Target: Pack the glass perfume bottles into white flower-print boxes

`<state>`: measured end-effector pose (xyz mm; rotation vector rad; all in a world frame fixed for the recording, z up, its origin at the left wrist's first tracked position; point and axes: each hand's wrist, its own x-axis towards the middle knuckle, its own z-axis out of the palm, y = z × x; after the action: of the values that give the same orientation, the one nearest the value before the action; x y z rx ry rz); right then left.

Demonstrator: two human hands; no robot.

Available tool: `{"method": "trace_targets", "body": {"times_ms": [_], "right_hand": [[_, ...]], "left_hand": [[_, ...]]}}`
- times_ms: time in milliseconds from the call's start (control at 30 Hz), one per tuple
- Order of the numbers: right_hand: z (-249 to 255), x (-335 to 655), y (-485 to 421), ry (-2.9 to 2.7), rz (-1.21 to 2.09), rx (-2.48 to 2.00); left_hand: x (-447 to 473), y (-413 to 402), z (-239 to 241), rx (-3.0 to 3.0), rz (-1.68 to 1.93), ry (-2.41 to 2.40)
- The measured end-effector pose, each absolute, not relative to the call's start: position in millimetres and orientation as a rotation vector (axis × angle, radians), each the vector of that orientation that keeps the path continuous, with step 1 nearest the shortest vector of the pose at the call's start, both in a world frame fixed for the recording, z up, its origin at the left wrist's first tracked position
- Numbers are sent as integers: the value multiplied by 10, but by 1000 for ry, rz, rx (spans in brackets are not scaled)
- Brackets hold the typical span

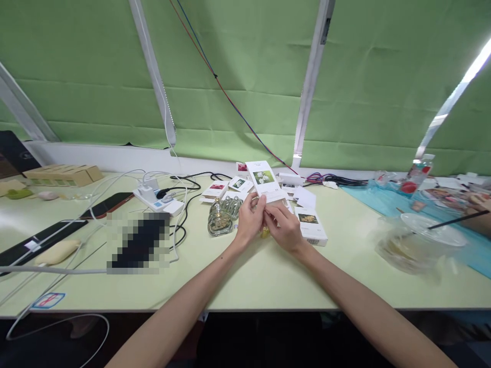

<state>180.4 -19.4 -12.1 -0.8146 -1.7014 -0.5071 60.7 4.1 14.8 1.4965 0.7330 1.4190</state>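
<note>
Over the middle of the table, a white carton (262, 177) with a picture of white flowers is tilted up between my two hands. My left hand (249, 217) grips its lower left edge with thumb and bent fingers. The fingers of my right hand (284, 225) are pinched at the carton's bottom end, close to the left thumb. Below the fingertips shows a small gold-coloured thing (265, 233), mostly hidden. Clear glass bottles (220, 220) stand just left of my left hand. Right of my right hand lies another white carton (311, 227) with a yellow flower picture.
More flower-print cartons (215, 190) lie behind the bottles. A power strip (155, 200), cables and a dark phone (107, 204) are at left. At right are a blue sheet (368, 197), a plastic bowl in a bag (406, 250), a bottle (422, 171) and another person's hand (481, 220).
</note>
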Motion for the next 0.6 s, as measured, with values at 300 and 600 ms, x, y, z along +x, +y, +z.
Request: {"method": "trace_targets", "body": {"times_ms": [300, 600], "right_hand": [[11, 1937, -195, -1445, -412, -884], [78, 2283, -56, -1298, -5, -1114]], "left_hand": [[560, 166, 135, 1434, 1337, 747], [550, 168, 130, 1394, 1340, 714]]}}
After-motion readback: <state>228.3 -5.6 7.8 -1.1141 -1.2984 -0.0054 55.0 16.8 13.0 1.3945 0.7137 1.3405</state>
